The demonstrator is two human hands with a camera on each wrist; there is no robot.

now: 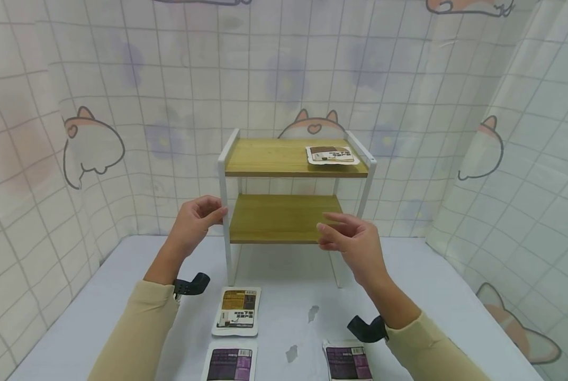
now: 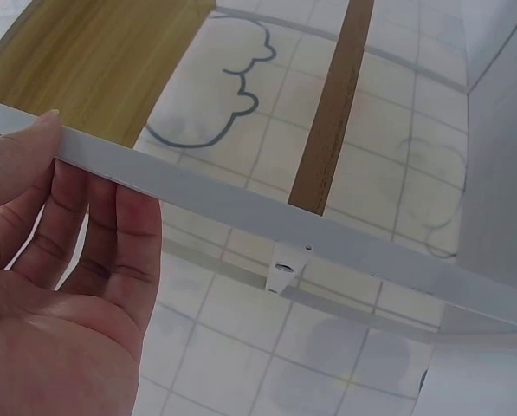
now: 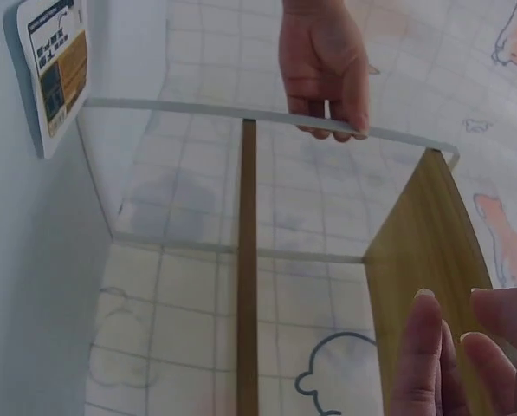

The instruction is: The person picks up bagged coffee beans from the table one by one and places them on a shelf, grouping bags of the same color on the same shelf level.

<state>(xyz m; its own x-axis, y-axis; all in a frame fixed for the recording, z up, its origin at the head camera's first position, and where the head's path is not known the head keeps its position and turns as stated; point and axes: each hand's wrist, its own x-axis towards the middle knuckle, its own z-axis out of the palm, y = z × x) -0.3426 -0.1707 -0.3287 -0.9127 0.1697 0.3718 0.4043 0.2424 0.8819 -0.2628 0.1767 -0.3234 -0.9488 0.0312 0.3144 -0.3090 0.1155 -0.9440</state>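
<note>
A two-tier shelf rack with wooden boards and a white frame stands in front of me in the head view. My left hand (image 1: pixel 193 222) grips the rack's front left post (image 2: pixel 206 186), thumb on one side and fingers behind it in the left wrist view. My right hand (image 1: pixel 352 241) hovers in front of the right end of the lower board (image 1: pixel 279 218), fingers loosely bent and holding nothing. In the right wrist view its fingertips (image 3: pixel 424 299) overlap a wooden board. On the upper board (image 1: pixel 264 153) lies a flat sealed packet (image 1: pixel 332 155) at the right.
A brown-and-white packet (image 1: pixel 236 312) lies on the white table (image 1: pixel 136 275) before the rack's left leg. Two purple-labelled packets, one left (image 1: pixel 230 365) and one right (image 1: pixel 349 364), lie at the near edge. A tiled-pattern curtain (image 1: pixel 179 106) with cartoon animals surrounds the table.
</note>
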